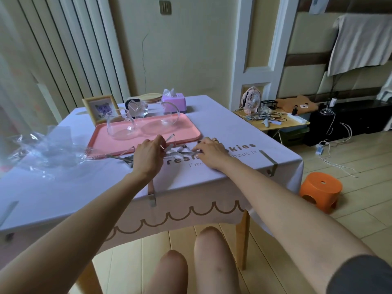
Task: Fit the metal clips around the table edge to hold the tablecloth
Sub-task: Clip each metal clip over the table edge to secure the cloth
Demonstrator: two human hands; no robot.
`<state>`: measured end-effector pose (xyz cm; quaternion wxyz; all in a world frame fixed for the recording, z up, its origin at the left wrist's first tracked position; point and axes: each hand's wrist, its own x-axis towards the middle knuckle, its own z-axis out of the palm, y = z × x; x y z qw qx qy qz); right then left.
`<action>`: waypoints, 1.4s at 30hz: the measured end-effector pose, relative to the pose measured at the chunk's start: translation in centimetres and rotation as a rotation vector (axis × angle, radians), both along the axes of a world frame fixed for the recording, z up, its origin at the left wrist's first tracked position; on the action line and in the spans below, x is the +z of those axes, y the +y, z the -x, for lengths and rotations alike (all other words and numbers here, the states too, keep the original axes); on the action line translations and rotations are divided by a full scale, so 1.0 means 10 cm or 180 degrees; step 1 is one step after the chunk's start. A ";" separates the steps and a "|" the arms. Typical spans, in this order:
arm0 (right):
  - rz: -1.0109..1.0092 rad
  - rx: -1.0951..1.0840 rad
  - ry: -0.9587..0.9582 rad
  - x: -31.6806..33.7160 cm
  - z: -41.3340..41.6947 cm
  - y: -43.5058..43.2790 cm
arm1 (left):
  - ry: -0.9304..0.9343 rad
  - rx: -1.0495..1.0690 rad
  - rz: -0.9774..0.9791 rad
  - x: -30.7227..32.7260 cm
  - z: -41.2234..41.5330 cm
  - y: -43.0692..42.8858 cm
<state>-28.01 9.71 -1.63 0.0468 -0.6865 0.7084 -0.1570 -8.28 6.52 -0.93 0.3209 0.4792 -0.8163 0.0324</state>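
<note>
Brown print is running across the tablecloth (pixel 84 187) near its front edge. The larger line is showing "resh" toward 9 o'clock and "kies" toward 3 o'clock. The right hand (pixel 210 151) is covering the letters between, and the left hand (pixel 148 155) is lying over the line's start. Just at 6 o'clock of it, a smaller line is reading "I'm", then "bout It". The framed card (pixel 101 109) at the table's 11 o'clock corner is carrying digits too blurred to read.

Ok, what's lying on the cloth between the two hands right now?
Head view: a small heap of loose metal clips on the tablecloth, between left hand and right hand.
</note>
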 end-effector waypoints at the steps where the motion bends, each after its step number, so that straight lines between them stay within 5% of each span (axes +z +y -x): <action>1: 0.0063 -0.0032 -0.0069 0.00 0.02 0.02 | 0.0109 -0.0053 0.0023 0.00 0.00 0.00; 11: 0.0735 -0.0241 -0.1064 0.05 0.24 0.24 | -0.0048 -0.0205 0.0476 0.04 0.21 -0.02; 16: 0.0900 -0.0232 -0.1218 0.00 0.31 0.25 | -0.0734 -0.0301 0.0878 0.00 0.45 -0.06; 23: 0.0790 -0.0033 -0.1214 0.01 0.41 0.16 | -0.1858 -0.0192 0.0203 0.12 0.74 -0.14; 34: 0.1065 -0.0569 -0.1028 0.14 1.01 -0.23 | -0.1130 -0.0782 0.0553 0.16 1.46 -0.36; 42: 0.0848 -0.0688 -0.1113 0.09 1.77 -0.72 | -0.1113 -0.0748 -0.0038 0.04 2.23 -0.93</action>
